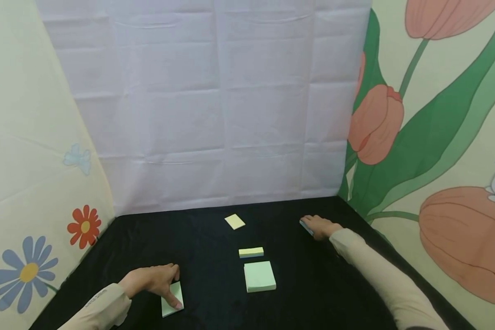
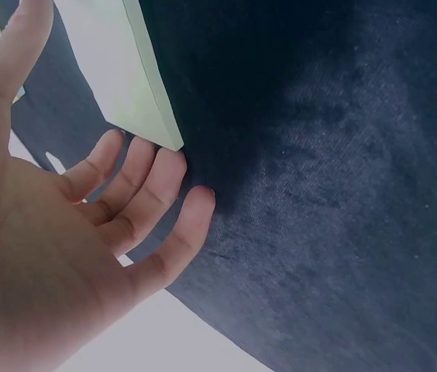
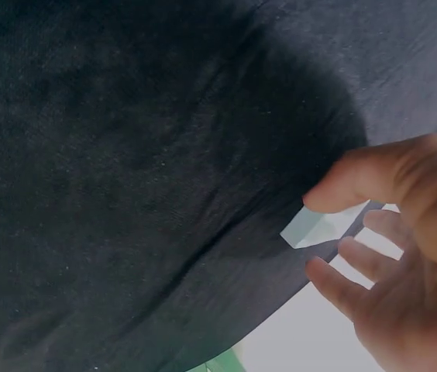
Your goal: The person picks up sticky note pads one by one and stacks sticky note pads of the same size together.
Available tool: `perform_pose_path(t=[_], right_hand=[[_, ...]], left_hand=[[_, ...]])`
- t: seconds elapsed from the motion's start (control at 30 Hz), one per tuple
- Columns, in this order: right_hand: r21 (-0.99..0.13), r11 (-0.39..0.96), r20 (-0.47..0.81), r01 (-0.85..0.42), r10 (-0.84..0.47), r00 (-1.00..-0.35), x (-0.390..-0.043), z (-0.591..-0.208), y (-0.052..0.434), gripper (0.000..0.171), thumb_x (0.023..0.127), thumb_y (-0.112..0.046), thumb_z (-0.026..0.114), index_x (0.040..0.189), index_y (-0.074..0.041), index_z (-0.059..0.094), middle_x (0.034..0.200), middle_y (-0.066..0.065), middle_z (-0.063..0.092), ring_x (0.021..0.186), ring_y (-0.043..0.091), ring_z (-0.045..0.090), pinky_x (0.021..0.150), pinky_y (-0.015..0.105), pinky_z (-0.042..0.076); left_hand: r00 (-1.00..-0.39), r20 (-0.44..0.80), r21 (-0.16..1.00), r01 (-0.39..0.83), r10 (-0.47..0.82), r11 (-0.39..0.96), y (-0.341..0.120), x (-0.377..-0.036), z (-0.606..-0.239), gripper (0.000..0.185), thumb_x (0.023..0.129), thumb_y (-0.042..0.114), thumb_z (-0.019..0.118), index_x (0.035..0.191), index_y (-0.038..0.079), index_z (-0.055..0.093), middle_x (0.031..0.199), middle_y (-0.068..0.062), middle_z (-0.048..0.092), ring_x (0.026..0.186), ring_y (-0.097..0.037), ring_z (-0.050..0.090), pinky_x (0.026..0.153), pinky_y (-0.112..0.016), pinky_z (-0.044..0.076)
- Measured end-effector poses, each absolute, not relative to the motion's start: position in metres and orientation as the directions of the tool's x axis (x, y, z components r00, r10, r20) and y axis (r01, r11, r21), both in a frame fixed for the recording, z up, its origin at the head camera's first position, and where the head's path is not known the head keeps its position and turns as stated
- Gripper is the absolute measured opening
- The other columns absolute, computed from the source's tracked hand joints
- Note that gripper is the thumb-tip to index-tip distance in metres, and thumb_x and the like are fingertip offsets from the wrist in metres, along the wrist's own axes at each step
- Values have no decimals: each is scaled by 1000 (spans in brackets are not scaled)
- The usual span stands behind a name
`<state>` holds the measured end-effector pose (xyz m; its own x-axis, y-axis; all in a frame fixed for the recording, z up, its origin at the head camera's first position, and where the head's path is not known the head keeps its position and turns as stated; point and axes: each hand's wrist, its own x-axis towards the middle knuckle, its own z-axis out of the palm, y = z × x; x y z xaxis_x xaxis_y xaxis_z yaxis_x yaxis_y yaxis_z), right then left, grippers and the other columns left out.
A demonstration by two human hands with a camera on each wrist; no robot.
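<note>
Black-cloth counter (image 1: 206, 284) | left hand (image 1: 150, 280) fingers flat on green pad (image 1: 172, 299) | right hand (image 1: 319, 227) pinching blue pad (image 1: 306, 226) | step: gathering pads, judged | next: needs firm pinch, lift.

On the counter (image 1: 321, 293), one pad (image 1: 259, 276) lies near the middle, with a thinner pad (image 1: 251, 252) just behind it and a single sheet (image 1: 234, 222) farther back. At the near left, another pad (image 1: 172, 299) lies under the left hand (image 1: 150, 280). At the far right, the right hand (image 1: 319, 226) rests on what seems a small pad (image 1: 305, 226).
</note>
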<state>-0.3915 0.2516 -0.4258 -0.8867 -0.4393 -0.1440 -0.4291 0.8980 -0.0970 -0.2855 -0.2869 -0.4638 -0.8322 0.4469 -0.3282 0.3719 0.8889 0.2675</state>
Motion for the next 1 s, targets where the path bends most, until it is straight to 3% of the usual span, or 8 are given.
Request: perform_pose_path(t=[0.13,0.3,0.6,0.83,1.0], right_hand=[[-147,901,-136,-408,-427,-894,-391,-428,252,63,87,24,43,147,9,32,153,34,21,137,56,21,107,64,23],[-192,900,-122,-392,-418,-900,-389,-432,252,64,87,25,44,148,8,32,155,34,16,136,60,16,104,66,25],[-121,920,-125,-373,-387,-914,-397,-436,255,58,92,12,50,148,4,36,154,32,23,138,56,20,105,67,24],[-85,925,-98,-370,-377,-921,-400,-436,256,57,88,5,59,143,2,43,143,30,38,131,52,32,96,62,36],[-110,928,-112,-356,-367,-923,-397,-431,255,60,86,7,58,143,2,42,143,30,38,130,53,32,96,61,36]], left_hand=[[-826,-343,244,382,447,892,-274,-270,-444,73,61,63,86,104,14,53,93,2,49,79,-15,49,73,-37,46],[-810,-366,250,389,458,887,-291,-296,-476,77,56,73,82,105,21,52,94,7,49,78,-12,49,69,-33,45],[-794,-423,251,360,436,899,-304,-317,-500,87,50,75,83,109,21,50,95,4,47,78,-17,51,65,-35,46],[-781,-448,257,354,436,899,-304,-322,-503,88,51,73,85,112,21,49,98,4,47,79,-17,51,67,-34,47],[-776,-444,256,370,448,893,-300,-320,-501,87,52,73,84,112,21,49,98,3,47,79,-16,51,67,-33,46]])
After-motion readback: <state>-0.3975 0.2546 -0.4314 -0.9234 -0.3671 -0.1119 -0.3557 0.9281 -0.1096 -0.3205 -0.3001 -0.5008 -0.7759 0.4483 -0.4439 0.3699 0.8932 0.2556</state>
